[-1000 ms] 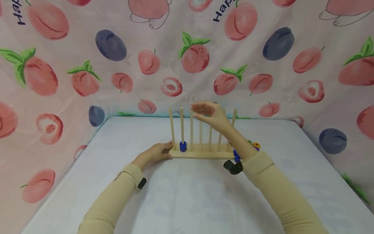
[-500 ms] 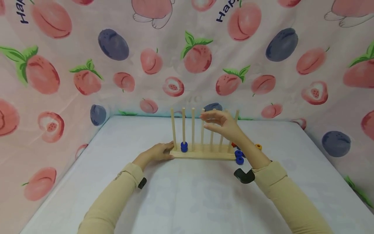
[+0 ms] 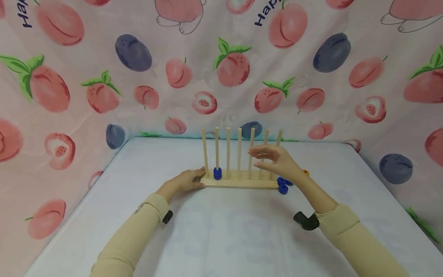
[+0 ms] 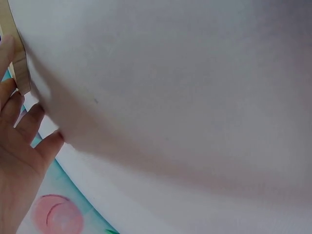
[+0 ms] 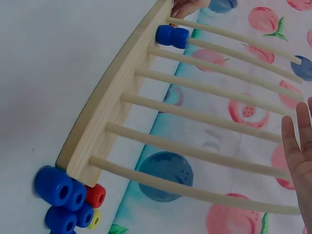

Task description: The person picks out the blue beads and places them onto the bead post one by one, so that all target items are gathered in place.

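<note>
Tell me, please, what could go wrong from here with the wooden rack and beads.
The right hand could bump the upright pegs near it and jar the wooden rack, which the left hand holds only at one end. Loose blue beads bunched at the other end might roll away if the rack shifts.

Place: a screened-off booth; home or lab, cannot tell
Cloth [image 3: 200,50]: peach-printed, hung behind and along both sides
Desk [image 3: 238,234]: white-topped, enclosed by it
</note>
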The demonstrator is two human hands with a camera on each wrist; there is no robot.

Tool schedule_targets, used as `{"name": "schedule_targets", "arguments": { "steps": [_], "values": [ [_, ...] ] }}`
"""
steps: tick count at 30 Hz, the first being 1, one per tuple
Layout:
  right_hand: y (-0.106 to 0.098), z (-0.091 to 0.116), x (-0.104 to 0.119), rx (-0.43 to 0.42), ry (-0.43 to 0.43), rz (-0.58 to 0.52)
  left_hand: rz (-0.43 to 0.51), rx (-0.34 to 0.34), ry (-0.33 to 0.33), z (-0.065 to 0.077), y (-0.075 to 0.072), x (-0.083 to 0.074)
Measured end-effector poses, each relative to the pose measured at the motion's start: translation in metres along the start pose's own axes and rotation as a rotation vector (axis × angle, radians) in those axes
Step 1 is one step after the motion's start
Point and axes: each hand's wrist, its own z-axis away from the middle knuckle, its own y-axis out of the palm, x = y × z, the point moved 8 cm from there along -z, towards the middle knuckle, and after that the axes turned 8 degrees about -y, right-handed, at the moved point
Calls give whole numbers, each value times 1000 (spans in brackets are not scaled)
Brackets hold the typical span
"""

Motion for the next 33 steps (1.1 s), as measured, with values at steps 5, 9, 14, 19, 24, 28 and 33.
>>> {"name": "schedule_targets", "arguments": {
  "steps": [5, 9, 14, 19, 24, 28, 33],
  "values": [
    [-3, 11, -4, -2, -3, 19, -11, 11, -1, 0, 0, 0],
    [-5, 21, -9, 14, 35, 33, -18, 12, 5, 0, 0, 1],
    [-10, 32, -17, 41, 104, 86, -17, 9, 7, -2, -1, 2],
    [-13, 40, -23, 70, 130, 104, -9, 10, 13, -3, -1, 1],
    [-17, 49, -25, 89, 108, 131, -9, 9, 38, -3, 0, -3],
    [-21, 53, -28, 96, 114, 160, -15, 4, 46, -3, 0, -3],
    [-23, 60, -37, 121, 164, 191, -15, -2, 44, -2, -1, -1]
  ]
}}
